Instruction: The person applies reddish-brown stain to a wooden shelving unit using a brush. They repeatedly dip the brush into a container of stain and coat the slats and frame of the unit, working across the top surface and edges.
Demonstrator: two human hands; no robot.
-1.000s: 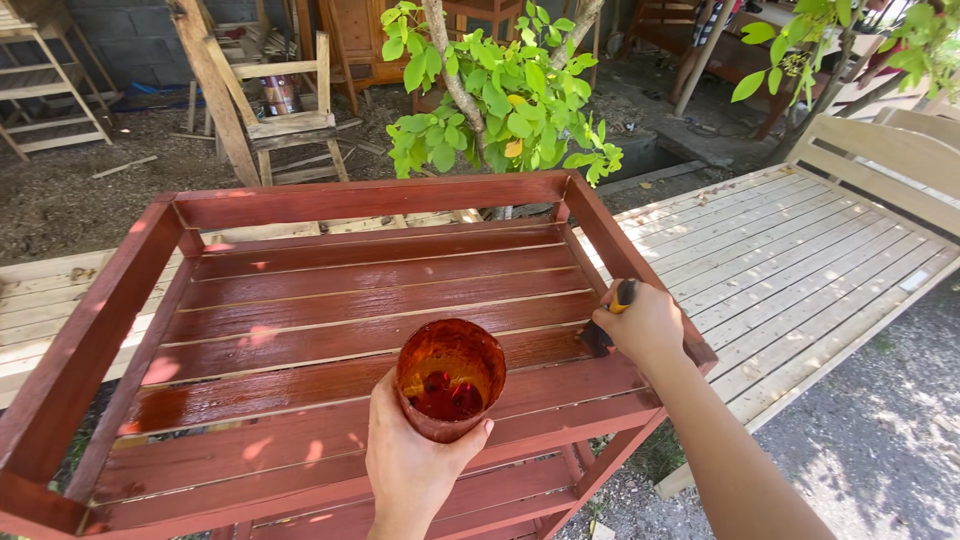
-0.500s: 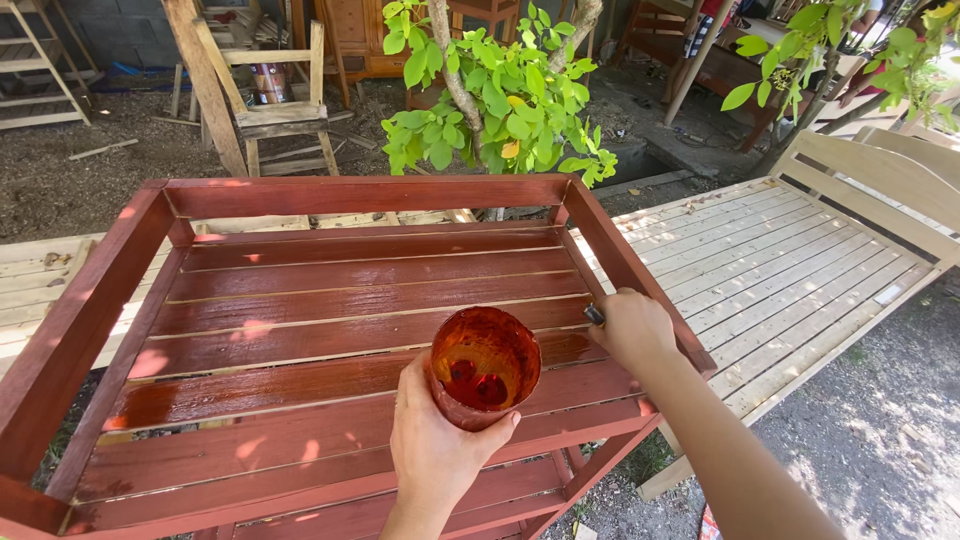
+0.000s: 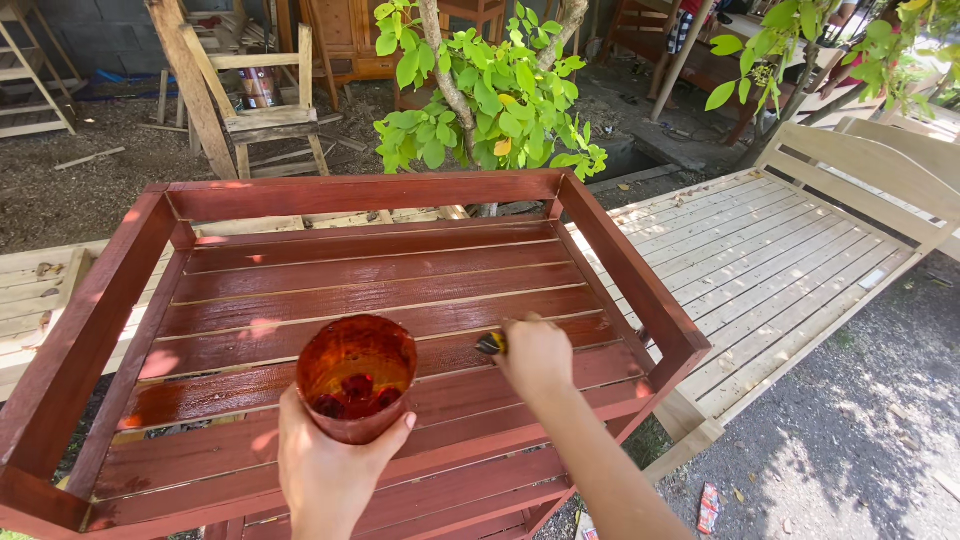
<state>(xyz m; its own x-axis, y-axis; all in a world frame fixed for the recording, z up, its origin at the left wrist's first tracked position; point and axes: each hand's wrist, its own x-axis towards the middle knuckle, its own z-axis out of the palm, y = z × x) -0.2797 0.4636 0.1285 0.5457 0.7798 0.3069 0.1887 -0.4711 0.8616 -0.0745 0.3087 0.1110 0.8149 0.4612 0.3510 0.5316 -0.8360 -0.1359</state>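
My left hand (image 3: 325, 470) grips a stained red-brown cup (image 3: 355, 375) with dark red stain in its bottom, held above the front slats. Over the slats to the right of the cup, my right hand (image 3: 538, 357) is closed on a paintbrush (image 3: 489, 344); only its dark tip and a bit of yellow show, resting on a slat. Under both hands lies a slatted wooden frame (image 3: 120, 300) with raised side rails, coated glossy red-brown.
An unpainted pale slatted bed frame (image 3: 790, 250) lies to the right on grey gravel. A leafy small tree (image 3: 480, 100) stands behind the red frame. A bare wooden chair (image 3: 270, 110) and leaning planks stand at the back left. A wrapper (image 3: 708, 507) lies on the ground.
My right hand has moved with the brush from the right side rail leftward onto the slats. The cup has shifted a little with my left hand.
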